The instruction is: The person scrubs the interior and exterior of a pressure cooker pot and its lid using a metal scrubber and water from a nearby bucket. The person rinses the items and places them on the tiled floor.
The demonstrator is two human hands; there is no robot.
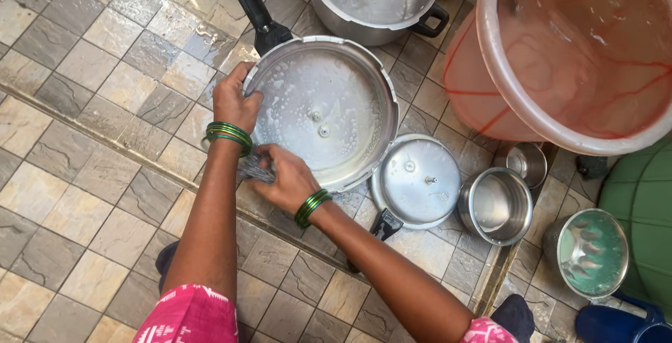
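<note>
A large translucent pink plastic tub (581,56) stands at the upper right of the grey tiled floor (84,70). Left of it, tilted up on the floor, is the round soapy aluminium pressure-cooker lid (329,108) with a black handle. The left hand (234,101) clamps its left rim. The right hand (287,178) is closed on a grey steel-wool scrubber (255,169) at the lid's lower edge. A smaller aluminium lid (416,182) lies just beside.

A home dish-washing spot on a wet grey-and-tan tiled floor (105,56): soapy aluminium pressure-cooker lids (329,105), small round steel pots (495,204) and a large translucent pink plastic tub (560,56) sit around a shallow drain channel (126,148).
</note>
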